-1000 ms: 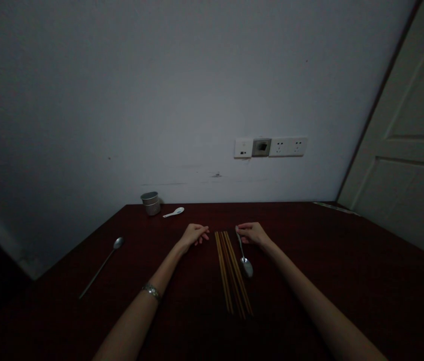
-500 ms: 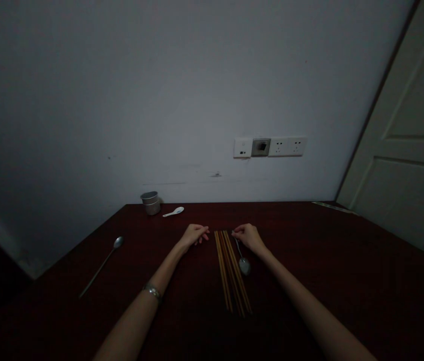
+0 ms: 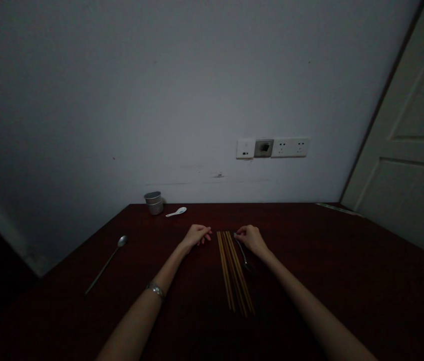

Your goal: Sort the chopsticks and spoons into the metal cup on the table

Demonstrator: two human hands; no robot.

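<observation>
Several wooden chopsticks (image 3: 234, 273) lie side by side on the dark red table (image 3: 347, 281), pointing away from me. My right hand (image 3: 249, 237) rests at their far right end, fingers pinched on the handle of a metal spoon (image 3: 244, 256) that lies along the chopsticks' right side; its bowl is dim and hard to see. My left hand (image 3: 196, 234) rests on the table just left of the chopsticks, fingers loosely curled, holding nothing. A bracelet (image 3: 155, 289) is on my left wrist.
A long metal spoon (image 3: 109, 262) lies near the table's left edge. A small metal cup (image 3: 154, 202) and a white ceramic spoon (image 3: 176, 212) stand at the back by the wall. Wall sockets (image 3: 272, 148) sit above the table; a door (image 3: 415, 150) is at right.
The spoon in my right hand has swung closer to the chopsticks and its bowl has dropped lower, now darker. My left hand has stayed where it was.
</observation>
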